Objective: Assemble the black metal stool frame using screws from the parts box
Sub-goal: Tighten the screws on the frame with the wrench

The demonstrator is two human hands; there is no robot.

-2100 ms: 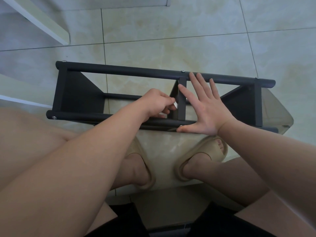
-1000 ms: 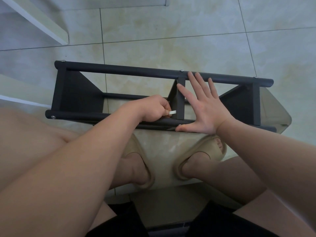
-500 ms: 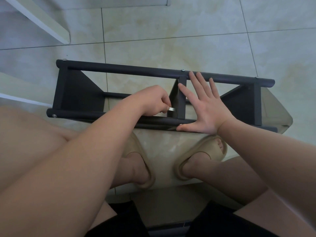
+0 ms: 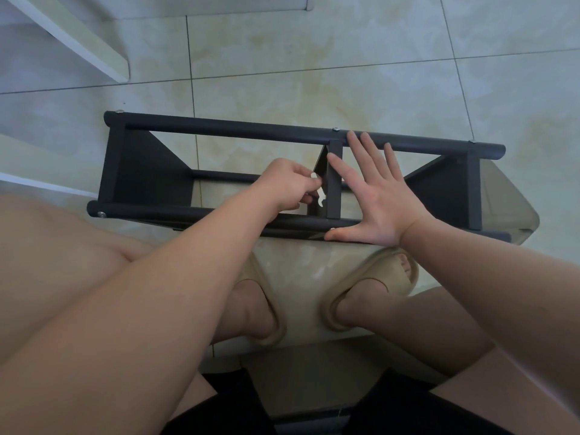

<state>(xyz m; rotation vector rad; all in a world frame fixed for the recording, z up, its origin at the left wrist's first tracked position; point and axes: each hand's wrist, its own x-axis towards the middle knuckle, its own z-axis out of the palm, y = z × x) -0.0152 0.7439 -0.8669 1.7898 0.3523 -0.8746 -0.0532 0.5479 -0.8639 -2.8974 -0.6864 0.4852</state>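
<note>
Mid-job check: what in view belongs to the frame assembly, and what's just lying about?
Job: black frame; small white wrench pinched in left hand; right hand flat on frame; fitted screw.
Lying about: white board, top left; translucent sheet at the frame's right end.

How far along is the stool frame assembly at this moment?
Done: the black metal stool frame stands joined on the tiled floor, with silver screw heads showing at several joints. In hand: the left hand pinches a small silver flat wrench at the middle crossbar, while the right hand presses flat on the frame. Left: probably finishing that middle joint; whether more remains cannot be told.
</note>
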